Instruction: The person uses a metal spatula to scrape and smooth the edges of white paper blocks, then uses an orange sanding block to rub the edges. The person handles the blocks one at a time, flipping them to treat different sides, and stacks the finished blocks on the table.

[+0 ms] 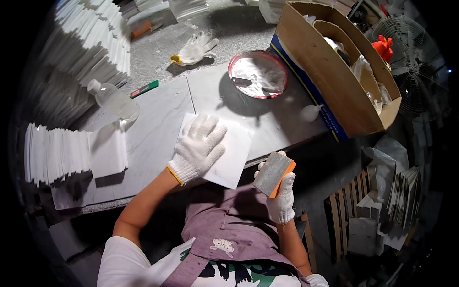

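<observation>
My left hand (198, 149), in a white knit glove with a yellow cuff, lies flat on a white tile (233, 158), fingers stretched out. The tile rests on the marble-look tabletop, its near corner reaching over the front edge. Off the table's edge to the right, my right hand (282, 196), gloved too, is closed around a sanding block (274, 173) with a grey face and an orange side. The block is tilted, grey face up, apart from the tile. Part of the right hand's fingers is hidden behind it.
Beyond the tile stands a red-rimmed bowl (246, 61) of white powder with scrapers in it. A cardboard box (330, 52) flanks it on the right. Stacked tiles (57, 153), a clear bottle (114, 100), a green-and-red stick (144, 89) and a loose glove (196, 50) lie left and behind.
</observation>
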